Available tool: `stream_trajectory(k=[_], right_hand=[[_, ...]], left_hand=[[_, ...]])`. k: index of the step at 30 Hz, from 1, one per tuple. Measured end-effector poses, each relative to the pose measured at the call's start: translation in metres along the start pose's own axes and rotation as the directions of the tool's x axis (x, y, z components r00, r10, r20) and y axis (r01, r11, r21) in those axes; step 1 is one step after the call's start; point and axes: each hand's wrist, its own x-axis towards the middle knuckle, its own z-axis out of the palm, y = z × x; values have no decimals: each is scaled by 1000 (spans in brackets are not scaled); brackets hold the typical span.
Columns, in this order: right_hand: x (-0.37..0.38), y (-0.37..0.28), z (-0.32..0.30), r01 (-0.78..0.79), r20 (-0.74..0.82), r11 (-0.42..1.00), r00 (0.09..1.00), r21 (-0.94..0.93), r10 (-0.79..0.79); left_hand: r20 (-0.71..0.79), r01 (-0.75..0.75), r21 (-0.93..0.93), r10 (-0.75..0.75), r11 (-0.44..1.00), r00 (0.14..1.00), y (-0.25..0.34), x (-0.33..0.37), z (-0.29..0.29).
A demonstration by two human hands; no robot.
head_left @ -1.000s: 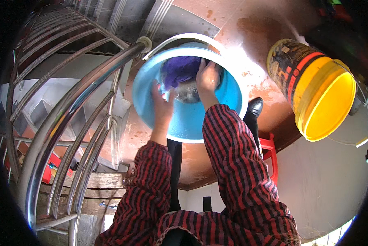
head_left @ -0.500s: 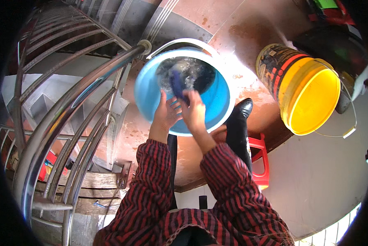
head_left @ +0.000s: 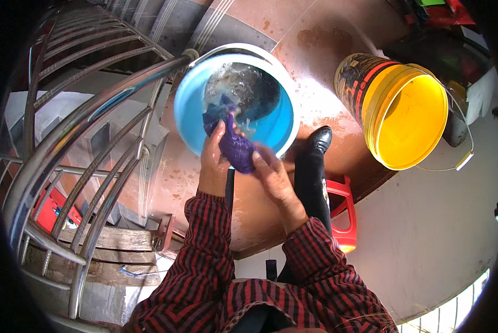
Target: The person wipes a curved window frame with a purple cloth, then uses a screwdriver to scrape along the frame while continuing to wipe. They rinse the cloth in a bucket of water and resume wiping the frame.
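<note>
A light blue bucket (head_left: 186, 114) with dark, foamy water in it stands in front of me. Over its near side I stretch a wet, purple cloth (head_left: 236, 149), sock-like in shape. My left hand (head_left: 213, 157) is closed round its far part, with the thumb on top. At the near end, my right hand (head_left: 275, 176) pinches the cloth between thumb and fingers. The far tip of the cloth hangs over the water, partly blurred by splashing.
To the right a yellow bucket (head_left: 379, 119) lies tilted, its mouth towards me. A red plastic stool (head_left: 343, 213) is beside my leg. On the left runs a metal stair railing (head_left: 102, 125), with wooden planks (head_left: 110, 252) below it. Steps rise at the far left.
The purple cloth has come up from the water towards me. My right hand has moved right and nearer, drawing the cloth out between both hands; my left hand has closed on it.
</note>
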Motion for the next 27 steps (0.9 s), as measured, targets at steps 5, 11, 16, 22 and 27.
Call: stream_trajectory(k=[5, 11, 16, 22, 27], right_hand=[[-13, -29, 19, 408, 404, -77, 829, -910, -386], [43, -8, 25, 198, 206, -61, 900, -978, -385], [73, -5, 1, 354, 352, -11, 922, -935, -160], [72, 3, -4, 567, 486, 403, 824, -719, -293], [61, -1, 0, -314, 140, 641, 820, -701, 555]], left_hand=[[-399, -80, -120, 26, 990, 917, -6, 1, 27], [-413, -257, -59, 211, 965, 886, -10, -11, 59], [-298, -266, 89, 281, 960, 912, -3, -9, 60], [-108, -23, 176, 43, 984, 993, 11, -2, 36], [87, 146, 118, -156, 982, 984, 14, -7, 12]])
